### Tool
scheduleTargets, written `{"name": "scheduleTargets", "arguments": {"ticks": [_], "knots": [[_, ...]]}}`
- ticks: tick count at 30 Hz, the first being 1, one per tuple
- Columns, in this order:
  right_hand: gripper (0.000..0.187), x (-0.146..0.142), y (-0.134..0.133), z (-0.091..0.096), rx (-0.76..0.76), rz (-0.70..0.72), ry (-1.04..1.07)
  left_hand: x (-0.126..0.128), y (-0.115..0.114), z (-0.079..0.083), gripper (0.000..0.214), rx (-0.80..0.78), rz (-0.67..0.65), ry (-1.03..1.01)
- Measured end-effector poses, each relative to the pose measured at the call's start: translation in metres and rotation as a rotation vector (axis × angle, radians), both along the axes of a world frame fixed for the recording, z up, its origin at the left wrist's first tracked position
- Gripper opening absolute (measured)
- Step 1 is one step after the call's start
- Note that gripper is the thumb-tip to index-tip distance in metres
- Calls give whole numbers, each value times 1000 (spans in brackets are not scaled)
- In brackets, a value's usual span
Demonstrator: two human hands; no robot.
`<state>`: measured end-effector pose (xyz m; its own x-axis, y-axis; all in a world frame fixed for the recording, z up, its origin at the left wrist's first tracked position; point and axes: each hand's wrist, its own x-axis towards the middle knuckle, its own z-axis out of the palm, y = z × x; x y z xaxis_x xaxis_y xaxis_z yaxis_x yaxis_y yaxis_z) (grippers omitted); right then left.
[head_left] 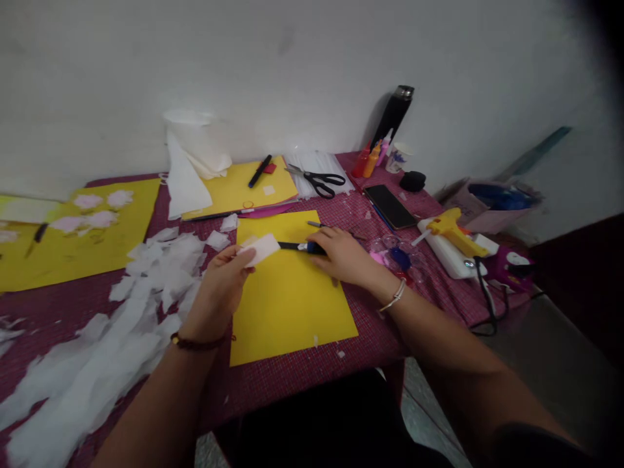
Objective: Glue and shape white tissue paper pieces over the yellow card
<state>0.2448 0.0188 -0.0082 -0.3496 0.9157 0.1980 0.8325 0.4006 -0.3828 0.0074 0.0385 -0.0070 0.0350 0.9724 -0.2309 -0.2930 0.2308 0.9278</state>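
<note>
In the head view, my left hand [221, 283] pinches a small pale rectangular piece of paper [264, 249] between thumb and fingers, above a yellow sheet [292, 312]. My right hand [344, 255] rests over the sheet's right side, its fingers closed around the end of a dark blue-and-black pen-like tool [291, 246]. The tool's narrow black part points left toward the paper piece; its exact kind is unclear. A thin grey stick [314, 224] lies just beyond my right fingers, partly hidden by them.
Torn white tissue [166, 273] covers the table's left. Behind are scissors [319, 179], a black marker [260, 171] and a black bottle [392, 117]. At right lie a phone [390, 207] and a yellow glue gun [455, 233] with cords. Another yellow sheet [131, 224] bears pale flowers.
</note>
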Motion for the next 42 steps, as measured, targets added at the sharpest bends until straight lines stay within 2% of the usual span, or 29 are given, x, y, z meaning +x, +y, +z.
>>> {"name": "scheduleTargets", "arguments": {"ticks": [2,4,8,11,15,23,31,42], "knots": [[31,8,5,-5,-11,-36,-114,-6,8,3,12,-103,138,-201],[27,10,8,-10,-16,-57,-151,-10,14,6,11,-204,213,-315],[32,4,4,-8,6,-39,1,-11,16,7,14,-282,271,-412],[37,-5,-6,-2,31,51,130,-10,14,4,15,-287,262,-434],[36,-15,-14,-1,34,120,150,-8,11,1,12,-242,244,-441],[35,-17,-13,-4,17,64,173,3,1,-3,13,-157,193,-386],[37,-19,-13,-7,21,41,204,18,-12,-8,18,-141,63,-352],[35,-3,-2,-10,29,64,198,11,-10,-2,19,-98,14,-335]]}}
